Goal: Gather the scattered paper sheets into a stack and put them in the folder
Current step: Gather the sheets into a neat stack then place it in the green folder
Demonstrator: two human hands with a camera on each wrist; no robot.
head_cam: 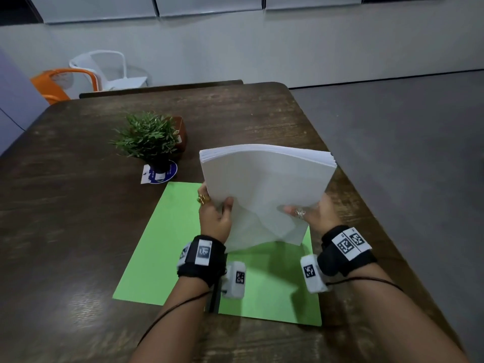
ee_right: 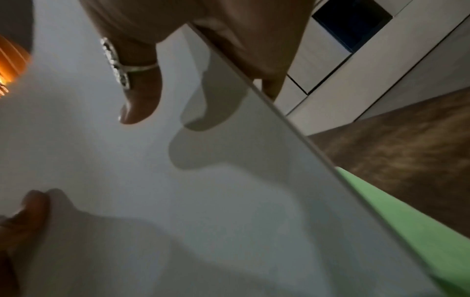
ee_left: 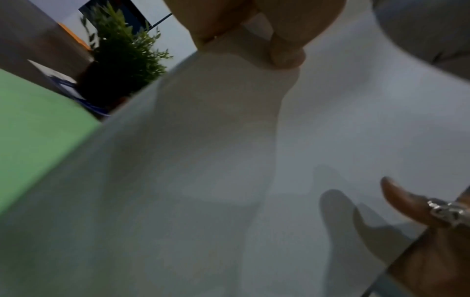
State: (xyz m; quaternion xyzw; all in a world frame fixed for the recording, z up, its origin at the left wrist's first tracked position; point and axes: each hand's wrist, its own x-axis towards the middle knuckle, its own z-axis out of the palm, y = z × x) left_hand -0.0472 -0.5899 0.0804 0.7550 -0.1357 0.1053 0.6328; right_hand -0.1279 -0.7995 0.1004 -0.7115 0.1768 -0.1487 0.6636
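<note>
A thick stack of white paper sheets (head_cam: 264,189) stands tilted on its lower edge above the green folder (head_cam: 162,247), which lies flat on the table. My left hand (head_cam: 214,213) grips the stack's left side, thumb on the front face. My right hand (head_cam: 311,210) grips the right side, its ringed thumb across the front. In the left wrist view the paper (ee_left: 229,180) fills the frame, with the left thumb (ee_left: 284,52) on it. The right wrist view shows the right thumb (ee_right: 140,96) on the sheets (ee_right: 178,221) and fingers behind the edge.
A small potted plant (head_cam: 149,140) stands on the dark wooden table (head_cam: 65,179) just beyond the folder, on a blue and white card (head_cam: 159,174). White and orange chairs (head_cam: 86,77) sit past the far left edge. The table's right edge runs close to my right wrist.
</note>
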